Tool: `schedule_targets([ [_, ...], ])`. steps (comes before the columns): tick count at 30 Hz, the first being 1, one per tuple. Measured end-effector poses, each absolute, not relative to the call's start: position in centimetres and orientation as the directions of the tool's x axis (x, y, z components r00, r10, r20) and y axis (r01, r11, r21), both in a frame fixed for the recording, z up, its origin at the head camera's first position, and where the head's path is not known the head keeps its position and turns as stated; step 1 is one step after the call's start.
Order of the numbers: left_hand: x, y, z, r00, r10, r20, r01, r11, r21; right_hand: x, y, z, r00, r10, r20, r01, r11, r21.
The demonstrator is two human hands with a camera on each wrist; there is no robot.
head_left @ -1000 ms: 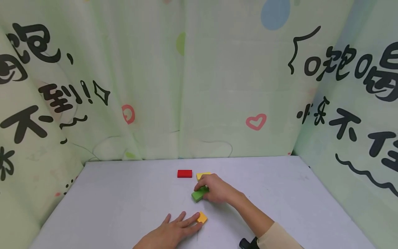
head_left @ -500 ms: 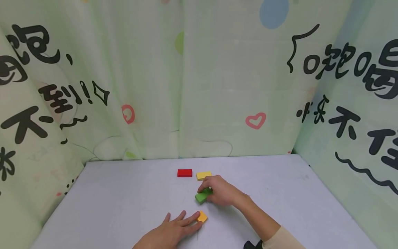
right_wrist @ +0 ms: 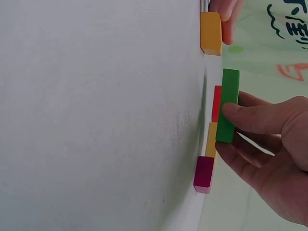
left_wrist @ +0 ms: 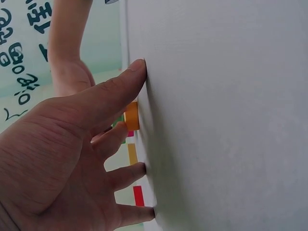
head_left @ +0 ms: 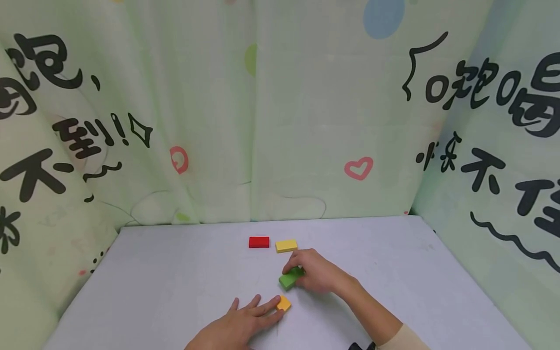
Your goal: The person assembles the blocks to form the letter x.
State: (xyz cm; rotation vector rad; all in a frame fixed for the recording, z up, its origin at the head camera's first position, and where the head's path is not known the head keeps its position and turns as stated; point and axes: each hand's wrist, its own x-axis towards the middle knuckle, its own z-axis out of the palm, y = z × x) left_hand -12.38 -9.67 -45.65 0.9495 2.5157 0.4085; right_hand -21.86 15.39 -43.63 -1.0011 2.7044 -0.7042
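A green rectangular block [head_left: 288,280] is pinched between the thumb and fingers of my right hand [head_left: 319,272], a little above the white table. The right wrist view shows the green block [right_wrist: 228,96] lengthwise, its face towards that camera, with the thumb across it. My left hand [head_left: 240,323] rests on the table with fingers spread and straight. Its index fingertip touches an orange block [head_left: 284,304], and the thumb lies just nearer. In the left wrist view the orange block [left_wrist: 132,115] stands partly behind the thumb.
Farther back on the table [head_left: 175,272] lie a red block [head_left: 259,242] and a yellow block [head_left: 286,246], side by side. A magenta block [right_wrist: 204,172] shows in the right wrist view; my right hand hides it from the head view. Printed curtains [head_left: 297,112] enclose the table.
My right hand has carried the green block slightly right and towards me, uncovering more of the yellow block. The left hand and the orange block have stayed in place.
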Motion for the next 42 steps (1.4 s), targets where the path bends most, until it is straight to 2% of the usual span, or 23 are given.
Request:
schedule_targets([
  [14, -12.4, -9.7, -45.6, -0.680, 0.679, -0.277, 0.548, 0.722, 0.423, -21.1, 16.0, -43.5, -0.735, -0.677, 0.013, -0.602, 0.644, -0.471],
  [29, -12.8, -9.4, -45.5, -0.682, 0.643, -0.347, 0.480, 0.752, 0.451, -20.4, 15.8, -42.9, -0.729, -0.681, -0.070, -0.575, 0.665, -0.477],
  [36, -13.0, -9.2, -45.4, -0.680, 0.631, -0.373, 0.451, 0.761, 0.466, -20.1, 15.6, -42.9, -0.741, -0.657, -0.135, -0.523, 0.692, -0.498],
  [42, -13.0, -9.2, -45.5, -0.686, 0.629, -0.366, 0.448, 0.761, 0.468, -20.0, 15.6, -42.9, -0.735, -0.664, -0.136, -0.532, 0.690, -0.491],
])
